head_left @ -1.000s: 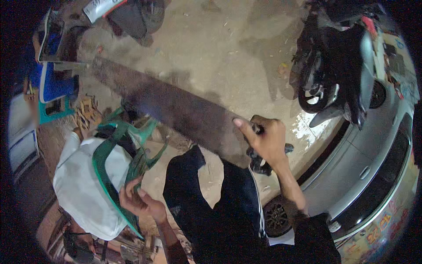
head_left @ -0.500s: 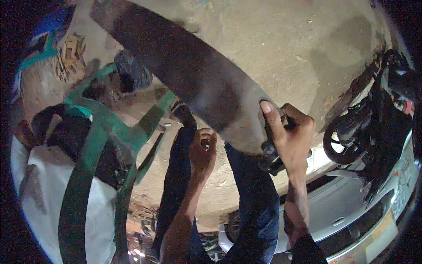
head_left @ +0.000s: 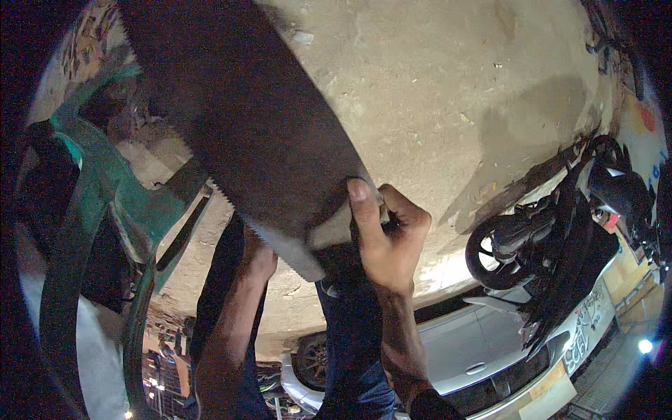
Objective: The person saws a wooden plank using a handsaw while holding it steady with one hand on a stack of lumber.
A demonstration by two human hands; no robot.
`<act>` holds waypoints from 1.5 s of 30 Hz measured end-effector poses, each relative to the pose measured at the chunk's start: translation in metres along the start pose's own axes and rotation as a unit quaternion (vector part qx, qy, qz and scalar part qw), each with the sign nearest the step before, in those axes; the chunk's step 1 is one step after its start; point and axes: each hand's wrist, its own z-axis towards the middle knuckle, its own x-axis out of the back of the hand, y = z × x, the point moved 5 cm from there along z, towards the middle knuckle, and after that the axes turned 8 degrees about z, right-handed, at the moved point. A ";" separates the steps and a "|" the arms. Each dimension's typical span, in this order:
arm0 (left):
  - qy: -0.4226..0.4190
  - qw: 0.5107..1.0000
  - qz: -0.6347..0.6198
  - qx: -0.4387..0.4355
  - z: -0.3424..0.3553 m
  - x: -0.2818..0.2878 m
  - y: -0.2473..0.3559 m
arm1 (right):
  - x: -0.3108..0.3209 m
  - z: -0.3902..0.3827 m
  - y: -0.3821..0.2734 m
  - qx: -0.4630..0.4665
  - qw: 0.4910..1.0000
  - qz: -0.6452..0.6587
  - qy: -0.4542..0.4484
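Note:
A broad handsaw blade (head_left: 238, 105) runs from the top left down to the middle, dark across most of its face. Its toothed edge faces left and down. My right hand (head_left: 388, 238) is closed on the wide lower end of the handsaw, thumb pressed flat on the face and fingers curled behind the back edge. My left hand (head_left: 259, 257) is just under the toothed edge, its fingers hidden behind the blade. Whether it touches the steel cannot be seen.
Left of me stands a green plastic chair (head_left: 136, 203) with pale cloth or sacking (head_left: 101, 350) by it. A black motorcycle (head_left: 532, 245) and a silver car (head_left: 462, 343) are on the right. Bare ground (head_left: 420, 91) lies ahead, and my legs (head_left: 350, 350) are below.
The handsaw has come closer and turned, so its teeth now show. My right hand has shifted left with it. My left hand has moved left and lower, its fingers now behind the blade.

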 end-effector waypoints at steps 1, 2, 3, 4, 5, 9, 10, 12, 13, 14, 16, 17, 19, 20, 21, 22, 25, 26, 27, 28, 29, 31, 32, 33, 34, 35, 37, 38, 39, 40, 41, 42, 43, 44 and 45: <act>-0.010 1.000 -0.005 0.013 0.003 -0.007 -0.009 | 0.002 0.002 0.012 -0.019 1.000 -0.007 -0.003; -0.019 0.999 -0.010 0.026 0.002 -0.013 -0.018 | 0.005 0.003 0.024 -0.038 0.999 -0.014 -0.005; -0.025 0.999 -0.013 0.039 0.002 -0.018 -0.027 | 0.005 0.005 0.031 -0.057 0.998 -0.019 -0.008; -0.029 0.998 -0.020 0.053 -0.002 -0.021 -0.038 | 0.000 0.007 0.024 -0.047 0.999 -0.002 -0.014; -0.030 0.997 -0.026 0.067 -0.007 -0.023 -0.048 | -0.005 0.009 0.027 -0.037 0.999 -0.011 -0.023; -0.031 0.993 -0.051 0.101 -0.023 -0.021 -0.070 | -0.014 0.009 0.022 -0.009 0.996 -0.075 -0.043; -0.027 0.993 -0.057 0.099 -0.022 -0.018 -0.067 | -0.015 0.010 0.018 0.013 0.994 -0.099 -0.043; -0.015 0.994 -0.067 0.086 -0.019 -0.010 -0.059 | -0.014 0.008 0.006 0.014 0.991 -0.121 -0.054; -0.006 0.994 -0.071 0.079 -0.014 -0.004 -0.051 | -0.014 0.008 0.001 0.006 0.993 -0.110 -0.053; 0.000 0.995 -0.073 0.069 -0.009 0.001 -0.042 | -0.013 0.008 -0.005 -0.003 0.994 -0.098 -0.053; 0.012 0.996 -0.078 0.051 0.002 0.012 -0.029 | -0.012 0.009 -0.015 -0.026 0.990 -0.124 -0.067; 0.017 0.996 -0.082 0.045 0.006 0.015 -0.024 | -0.013 0.010 -0.019 0.016 0.992 -0.111 -0.051; 0.023 0.995 -0.091 0.036 0.010 0.017 -0.019 | -0.012 0.012 -0.018 -0.018 0.992 -0.111 -0.049; 0.027 0.994 -0.097 0.034 0.012 0.017 -0.019 | -0.013 0.013 -0.016 -0.015 0.992 -0.114 -0.047; 0.030 0.994 -0.101 0.033 0.012 0.015 -0.019 | -0.013 0.015 -0.015 -0.012 0.992 -0.116 -0.046; 0.032 0.993 -0.106 0.032 0.012 0.013 -0.020 | -0.013 0.016 -0.014 -0.009 0.992 -0.118 -0.044; 0.034 0.992 -0.116 0.037 0.009 0.007 -0.024 | -0.011 0.017 -0.005 -0.023 0.990 -0.130 -0.059; 0.034 0.992 -0.119 0.038 0.009 0.005 -0.026 | -0.012 0.017 -0.006 -0.025 0.990 -0.123 -0.057; 0.034 0.991 -0.120 0.039 0.009 0.003 -0.027 | -0.014 0.017 -0.008 -0.027 0.991 -0.116 -0.055; 0.032 0.991 -0.123 0.040 0.009 0.002 -0.028 | -0.016 0.017 -0.009 -0.030 0.992 -0.108 -0.052; 0.031 0.991 -0.123 0.040 0.010 -0.001 -0.028 | -0.016 0.017 -0.010 -0.027 0.992 -0.109 -0.053; 0.028 0.991 -0.125 0.041 0.013 -0.003 -0.027 | -0.017 0.016 -0.010 -0.022 0.992 -0.111 -0.057; 0.028 0.991 -0.124 0.040 0.013 -0.003 -0.026 | -0.018 0.016 -0.010 -0.025 0.991 -0.114 -0.062; 0.028 0.991 -0.126 0.041 0.014 -0.004 -0.026 | -0.018 0.017 -0.010 -0.027 0.990 -0.118 -0.066; 0.026 0.991 -0.127 0.041 0.014 -0.004 -0.026 | -0.018 0.017 -0.010 -0.031 0.990 -0.122 -0.069; 0.024 0.991 -0.127 0.041 0.016 -0.005 -0.026 | -0.018 0.017 -0.012 -0.036 0.990 -0.118 -0.066; 0.023 0.991 -0.128 0.041 0.018 -0.006 -0.027 | -0.019 0.017 -0.014 -0.047 0.991 -0.108 -0.060; 0.021 0.991 -0.128 0.041 0.017 -0.006 -0.026 | -0.018 0.017 -0.015 -0.049 0.991 -0.106 -0.059; 0.022 0.991 -0.128 0.041 0.017 -0.006 -0.026 | -0.018 0.017 -0.014 -0.051 0.991 -0.105 -0.060; 0.023 0.991 -0.129 0.040 0.016 -0.006 -0.027 | -0.017 0.017 -0.014 -0.054 0.991 -0.103 -0.061; 0.024 0.990 -0.131 0.040 0.015 -0.006 -0.027 | -0.018 0.017 -0.015 -0.049 0.990 -0.110 -0.066; 0.025 0.990 -0.132 0.041 0.015 -0.006 -0.027 | -0.018 0.017 -0.018 -0.045 0.990 -0.117 -0.071; 0.025 0.990 -0.132 0.042 0.014 -0.005 -0.028 | -0.018 0.017 -0.019 -0.041 0.988 -0.124 -0.076; 0.027 0.990 -0.134 0.042 0.013 -0.005 -0.029 | -0.018 0.018 -0.018 -0.041 0.987 -0.128 -0.082; 0.027 0.990 -0.134 0.042 0.012 -0.004 -0.029 | -0.018 0.018 -0.016 -0.041 0.986 -0.132 -0.088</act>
